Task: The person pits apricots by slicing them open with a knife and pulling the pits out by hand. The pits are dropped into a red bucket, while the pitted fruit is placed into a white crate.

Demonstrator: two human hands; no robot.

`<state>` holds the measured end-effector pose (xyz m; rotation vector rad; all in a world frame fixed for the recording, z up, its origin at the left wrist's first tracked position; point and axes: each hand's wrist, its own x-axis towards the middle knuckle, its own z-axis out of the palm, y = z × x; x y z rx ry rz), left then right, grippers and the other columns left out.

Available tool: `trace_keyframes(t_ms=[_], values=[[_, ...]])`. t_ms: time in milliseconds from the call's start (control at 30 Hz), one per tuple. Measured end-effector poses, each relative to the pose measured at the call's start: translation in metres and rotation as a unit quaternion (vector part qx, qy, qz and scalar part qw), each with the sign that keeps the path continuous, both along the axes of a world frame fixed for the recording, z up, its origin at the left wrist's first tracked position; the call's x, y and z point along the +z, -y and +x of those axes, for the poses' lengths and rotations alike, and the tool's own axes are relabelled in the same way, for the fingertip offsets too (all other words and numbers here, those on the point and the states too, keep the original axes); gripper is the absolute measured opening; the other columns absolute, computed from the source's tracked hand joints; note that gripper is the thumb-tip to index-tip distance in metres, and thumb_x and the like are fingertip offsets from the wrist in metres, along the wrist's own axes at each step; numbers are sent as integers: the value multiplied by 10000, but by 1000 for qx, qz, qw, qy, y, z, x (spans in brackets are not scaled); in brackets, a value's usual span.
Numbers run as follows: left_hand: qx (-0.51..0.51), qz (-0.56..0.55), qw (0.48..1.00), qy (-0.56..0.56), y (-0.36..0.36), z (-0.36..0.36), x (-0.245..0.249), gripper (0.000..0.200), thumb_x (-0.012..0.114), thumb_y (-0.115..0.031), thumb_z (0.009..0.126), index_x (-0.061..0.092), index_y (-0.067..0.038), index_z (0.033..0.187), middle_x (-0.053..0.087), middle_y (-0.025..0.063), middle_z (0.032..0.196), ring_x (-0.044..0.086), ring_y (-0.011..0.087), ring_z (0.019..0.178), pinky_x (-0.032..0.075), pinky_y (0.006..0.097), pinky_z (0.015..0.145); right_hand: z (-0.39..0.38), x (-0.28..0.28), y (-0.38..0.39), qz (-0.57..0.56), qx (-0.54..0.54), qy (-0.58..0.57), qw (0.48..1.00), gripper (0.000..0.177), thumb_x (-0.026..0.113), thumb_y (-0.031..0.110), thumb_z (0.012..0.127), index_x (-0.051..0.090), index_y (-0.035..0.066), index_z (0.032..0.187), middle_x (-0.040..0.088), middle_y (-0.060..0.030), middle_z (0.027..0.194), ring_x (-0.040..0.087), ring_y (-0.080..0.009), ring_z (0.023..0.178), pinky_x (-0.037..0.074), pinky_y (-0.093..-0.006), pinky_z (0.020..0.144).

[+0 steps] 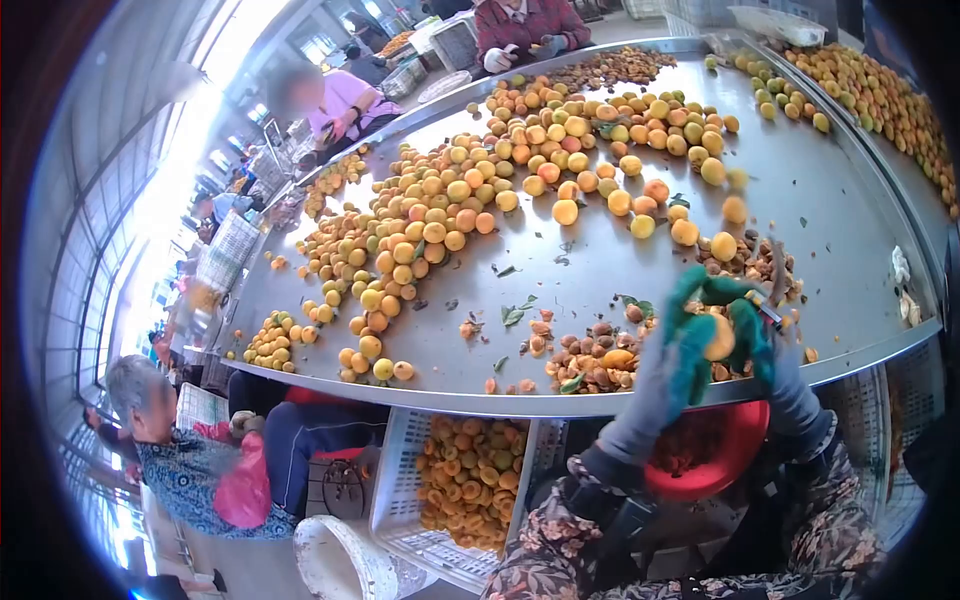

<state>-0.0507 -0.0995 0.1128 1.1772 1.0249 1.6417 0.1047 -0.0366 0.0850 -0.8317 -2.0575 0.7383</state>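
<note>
My left hand (688, 335), in a green-coated grey glove, is closed around an orange apricot (719, 338) above the near edge of the metal table. Close against it on the right is my right hand (752, 345), gloved the same way. It grips a thin, knife-like tool (770, 313), whose full shape is partly hidden by the fingers. Beneath both hands sits a red basin (715, 480) with dark bits inside. Apricot stones and scraps (590, 365) lie on the table left of my hands, and another heap (755, 262) is just beyond them.
Whole apricots (440, 200) spread across the metal table (840, 230), which has a raised rim. A white crate (400, 470) of apricot halves (470, 480) and a white bucket (330, 560) stand left of me. A seated person (200, 470) is at left; others work across the table.
</note>
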Motion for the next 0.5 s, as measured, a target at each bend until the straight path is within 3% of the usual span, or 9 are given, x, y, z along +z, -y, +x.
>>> trace_keyframes(t_ms=[33, 67, 100, 133, 167, 233, 300, 400, 500], values=[[28, 29, 997, -69, -2, 6, -4, 454, 478, -264, 943, 369, -56, 1332, 609, 109, 895, 537, 192, 625, 415, 290, 551, 2, -27, -9, 230, -7, 50, 972, 334, 531, 178, 899, 519, 2, 1182, 610, -90, 1059, 599, -145, 916, 495, -293, 791], [60, 57, 988, -133, -3, 13, -9, 452, 479, -242, 940, 368, -37, 1327, 606, 138, 928, 595, 266, 723, 469, 357, 646, -4, -23, 2, -14, 27, -94, 995, 373, 581, 157, 863, 516, 27, 1206, 580, -96, 1100, 579, -190, 947, 466, -320, 836], [84, -26, 978, -187, 6, 13, 4, 423, 471, -235, 940, 393, -27, 1300, 597, 177, 945, 599, 329, 790, 465, 393, 712, -10, -19, 13, -257, 58, -229, 937, 428, 631, 136, 828, 512, 52, 1230, 550, -102, 1141, 559, -235, 979, 436, -346, 881], [84, -26, 978, -188, 7, 16, 2, 423, 471, -235, 940, 393, -27, 1300, 597, 177, 945, 599, 329, 790, 465, 393, 712, -13, -26, 16, -257, 58, -230, 937, 428, 631, 136, 828, 512, 52, 1230, 550, -102, 1141, 559, -235, 979, 436, -346, 881], [156, -16, 967, -201, 6, 22, -2, 367, 458, -227, 940, 431, -16, 1239, 584, 193, 920, 586, 352, 776, 460, 384, 698, -20, -38, 16, -73, -46, -166, 982, 421, 632, 134, 832, 509, 44, 1224, 543, -104, 1122, 549, -248, 984, 434, -355, 874], [229, -4, 950, -211, 1, 34, -17, 320, 446, -219, 941, 469, -4, 1177, 572, 209, 896, 574, 376, 762, 455, 376, 684, -29, -47, 13, 117, -147, -95, 978, 413, 633, 132, 836, 506, 35, 1217, 536, -105, 1103, 540, -260, 989, 433, -363, 866], [250, 62, 963, -75, -10, 39, -37, 245, 440, -201, 937, 515, 4, 1048, 563, 202, 859, 552, 387, 762, 451, 369, 691, -37, -33, 12, 161, -153, -130, 966, 349, 644, 125, 825, 539, 21, 1141, 535, -107, 1048, 539, -249, 939, 436, -359, 806], [337, 69, 900, -268, -16, 35, -40, 224, 439, -194, 937, 532, 1, 998, 570, 151, 853, 569, 296, 755, 446, 330, 682, -42, 3, 20, 143, -125, -136, 972, 275, 639, 105, 831, 543, -2, 1066, 560, -125, 971, 563, -226, 882, 453, -345, 751], [236, 53, 953, -185, -22, 23, -55, 199, 456, -188, 938, 546, -16, 978, 587, 72, 887, 567, 178, 783, 451, 284, 689, -44, 19, 16, 70, -102, -127, 984, 264, 647, 143, 793, 549, -2, 990, 554, -151, 848, 579, -262, 753, 445, -352, 645]])
